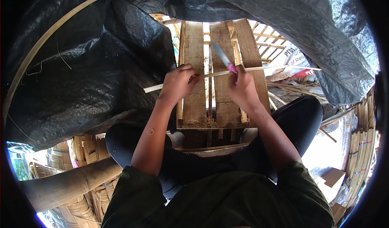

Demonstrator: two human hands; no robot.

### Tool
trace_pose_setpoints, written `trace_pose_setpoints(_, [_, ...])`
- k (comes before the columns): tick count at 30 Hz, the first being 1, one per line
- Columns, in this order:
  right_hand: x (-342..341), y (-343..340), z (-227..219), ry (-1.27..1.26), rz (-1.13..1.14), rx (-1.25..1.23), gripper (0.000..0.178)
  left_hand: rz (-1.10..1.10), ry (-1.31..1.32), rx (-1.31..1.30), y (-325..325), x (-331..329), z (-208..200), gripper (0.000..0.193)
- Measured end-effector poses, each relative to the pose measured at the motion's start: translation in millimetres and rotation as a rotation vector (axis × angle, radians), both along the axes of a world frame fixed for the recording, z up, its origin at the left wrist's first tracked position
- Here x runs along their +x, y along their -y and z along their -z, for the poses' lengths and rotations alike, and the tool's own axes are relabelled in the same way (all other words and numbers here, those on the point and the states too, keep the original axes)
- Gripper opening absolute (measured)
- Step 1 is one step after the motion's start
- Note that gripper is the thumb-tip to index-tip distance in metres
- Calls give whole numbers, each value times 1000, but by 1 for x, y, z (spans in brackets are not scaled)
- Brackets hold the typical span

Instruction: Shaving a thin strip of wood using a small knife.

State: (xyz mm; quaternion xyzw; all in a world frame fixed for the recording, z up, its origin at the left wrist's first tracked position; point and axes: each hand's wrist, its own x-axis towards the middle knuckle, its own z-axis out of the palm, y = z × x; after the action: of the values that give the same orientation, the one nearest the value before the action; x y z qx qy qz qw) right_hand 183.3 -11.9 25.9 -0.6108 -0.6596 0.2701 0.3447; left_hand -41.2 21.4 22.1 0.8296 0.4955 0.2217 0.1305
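Observation:
A long, pale, narrow strip that looks like split bamboo (265, 68) lies crosswise above a slatted wooden bench (194, 106). My left hand (178, 82) is closed around it near its left end, which sticks out past the wrist. In my right hand (244, 88) is a knife (221, 54) with a pink handle, its blade pointing up and to the left, away from me. The knife's handle crosses the strip, and the strip runs on to the right beyond that hand. Whether the right fingers also touch the strip is hidden.
Dark plastic sheeting (81, 90) hangs at the left and across the far side. A thick bamboo pole (77, 183) and woven baskets (81, 207) are at lower left. Bundled bamboo strips (358, 155) stand at right, and a printed sack (298, 59) lies beyond the bench.

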Motion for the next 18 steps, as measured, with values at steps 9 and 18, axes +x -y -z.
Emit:
trace_pose_setpoints(9, [78, -22, 13, 374, 268, 33, 36, -74, -34, -22, 1, -28, -2, 11])
trace_pose_setpoints(18, [78, -38, 32, 314, 56, 33, 20, -56, -23, -119, 10, -21, -15, 10])
